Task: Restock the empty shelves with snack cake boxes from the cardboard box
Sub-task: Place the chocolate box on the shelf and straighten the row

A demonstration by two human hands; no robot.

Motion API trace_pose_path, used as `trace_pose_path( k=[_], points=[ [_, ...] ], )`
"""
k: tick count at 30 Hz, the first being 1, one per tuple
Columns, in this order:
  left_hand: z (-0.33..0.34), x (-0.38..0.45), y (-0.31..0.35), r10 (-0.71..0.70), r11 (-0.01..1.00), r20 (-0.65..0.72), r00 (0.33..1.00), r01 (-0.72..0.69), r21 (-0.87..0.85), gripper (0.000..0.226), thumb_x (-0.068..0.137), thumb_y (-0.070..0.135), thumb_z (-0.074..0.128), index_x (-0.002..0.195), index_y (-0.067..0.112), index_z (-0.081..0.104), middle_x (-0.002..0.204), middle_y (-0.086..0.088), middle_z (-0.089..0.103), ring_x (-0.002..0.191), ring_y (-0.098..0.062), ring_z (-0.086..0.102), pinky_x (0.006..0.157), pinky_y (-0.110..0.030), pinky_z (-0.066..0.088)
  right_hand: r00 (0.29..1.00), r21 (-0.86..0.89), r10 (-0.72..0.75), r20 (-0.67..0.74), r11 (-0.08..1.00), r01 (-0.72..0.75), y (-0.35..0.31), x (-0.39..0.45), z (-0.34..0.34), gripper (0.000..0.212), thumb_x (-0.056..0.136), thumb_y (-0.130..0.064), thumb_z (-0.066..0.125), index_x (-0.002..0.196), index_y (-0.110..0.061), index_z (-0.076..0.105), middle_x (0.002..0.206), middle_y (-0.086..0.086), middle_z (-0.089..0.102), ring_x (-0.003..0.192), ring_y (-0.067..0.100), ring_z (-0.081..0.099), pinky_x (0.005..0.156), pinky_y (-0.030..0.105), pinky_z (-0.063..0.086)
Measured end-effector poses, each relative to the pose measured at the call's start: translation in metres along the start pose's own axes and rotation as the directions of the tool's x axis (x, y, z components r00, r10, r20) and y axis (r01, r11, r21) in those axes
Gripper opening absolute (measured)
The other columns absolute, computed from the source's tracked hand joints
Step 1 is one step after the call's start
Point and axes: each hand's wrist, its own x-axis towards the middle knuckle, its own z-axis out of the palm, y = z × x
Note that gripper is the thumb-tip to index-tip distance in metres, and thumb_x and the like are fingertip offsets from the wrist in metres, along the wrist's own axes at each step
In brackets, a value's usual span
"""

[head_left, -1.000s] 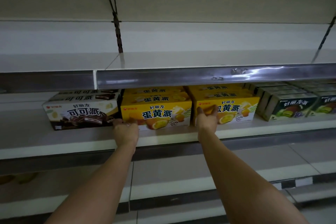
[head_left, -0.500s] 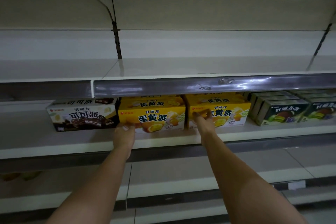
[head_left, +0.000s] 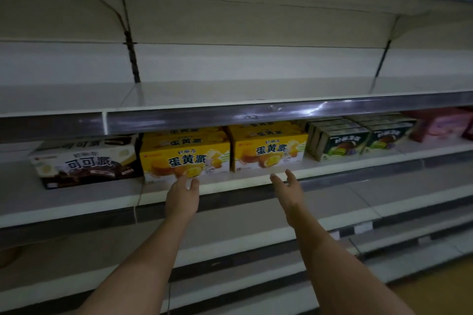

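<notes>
Fingers of the left hand [head_left: 182, 195] reach straight out at centre frame, tips touching the lower front edge of the left yellow box [head_left: 184, 158]; the hand grips nothing. To its right, the right hand [head_left: 288, 189] is spread and relaxed, holding nothing, just short of the right yellow box [head_left: 268, 152] and apart from it. Both yellow boxes stand side by side on the middle shelf [head_left: 243, 183], bright yellow cartons with bold dark Chinese lettering and a picture of a golden cake cut open; more yellow boxes sit behind them. Left of them stands a white-and-brown chocolate box [head_left: 85, 165]. Right of them are green boxes [head_left: 358, 142], then blurred pink boxes [head_left: 442, 124] at the right edge. The upper shelf [head_left: 230, 93] crosses mid-frame.
</notes>
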Motion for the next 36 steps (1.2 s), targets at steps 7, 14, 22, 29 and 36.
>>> trace_pose_path(
  k=[7, 14, 22, 29, 36],
  points=[
    [0.076, -0.028, 0.062, 0.053, 0.998, 0.068, 0.996, -0.051, -0.031, 0.046, 0.101, 0.035, 0.038, 0.14, 0.012, 0.046, 0.143, -0.013, 0.046, 0.128, -0.032, 0.044, 0.1, -0.039, 0.037, 0.998, -0.02, -0.04, -0.04, 0.999, 0.039, 0.001, 0.01, -0.102, 0.065, 0.097, -0.034, 0.052, 0.152, -0.018, 0.022, 0.156, 0.01, 0.026, 0.141, 0.03, 0.029, 0.11, 0.04, 0.03],
    [0.16, -0.069, 0.134, 0.066, 0.997, 0.105, 0.992, -0.06, -0.058, 0.046, 0.101, 0.035, 0.038, 0.14, 0.01, 0.044, 0.142, -0.014, 0.047, 0.128, -0.032, 0.044, 0.1, -0.038, 0.037, 0.996, -0.018, -0.087, -0.022, 0.996, 0.087, 0.0, 0.044, -0.208, 0.067, 0.095, -0.035, 0.055, 0.151, -0.017, 0.023, 0.155, 0.011, 0.026, 0.141, 0.03, 0.03, 0.112, 0.043, 0.03],
    [0.234, -0.103, 0.193, 0.031, 0.999, 0.076, 0.997, -0.029, -0.025, 0.048, 0.101, 0.034, 0.038, 0.141, 0.008, 0.043, 0.145, -0.013, 0.044, 0.132, -0.032, 0.041, 0.103, -0.036, 0.035, 0.993, -0.022, -0.113, 0.031, 0.993, 0.114, -0.003, 0.087, -0.293, 0.065, 0.095, -0.033, 0.056, 0.15, -0.018, 0.025, 0.154, 0.011, 0.029, 0.139, 0.029, 0.033, 0.109, 0.041, 0.032],
    [0.285, -0.099, 0.227, 0.022, 1.0, 0.065, 0.998, -0.02, -0.021, 0.048, 0.099, 0.031, 0.044, 0.142, 0.01, 0.04, 0.146, -0.012, 0.043, 0.131, -0.03, 0.042, 0.102, -0.035, 0.036, 0.994, -0.009, -0.077, 0.078, 0.997, 0.078, -0.004, 0.13, -0.32, 0.065, 0.095, -0.03, 0.057, 0.15, -0.019, 0.026, 0.152, 0.012, 0.032, 0.137, 0.029, 0.036, 0.107, 0.041, 0.035],
    [0.322, -0.058, 0.247, -0.011, 0.996, -0.017, 1.0, 0.009, -0.087, 0.053, 0.097, 0.027, 0.052, 0.144, 0.011, 0.035, 0.144, -0.013, 0.043, 0.129, -0.032, 0.044, 0.103, -0.04, 0.037, 0.992, -0.136, -0.063, 0.114, 0.988, 0.079, -0.007, 0.188, -0.315, 0.047, 0.093, -0.025, 0.06, 0.136, -0.016, 0.045, 0.137, 0.01, 0.05, 0.121, 0.027, 0.051, 0.102, 0.041, 0.044]
  ],
)
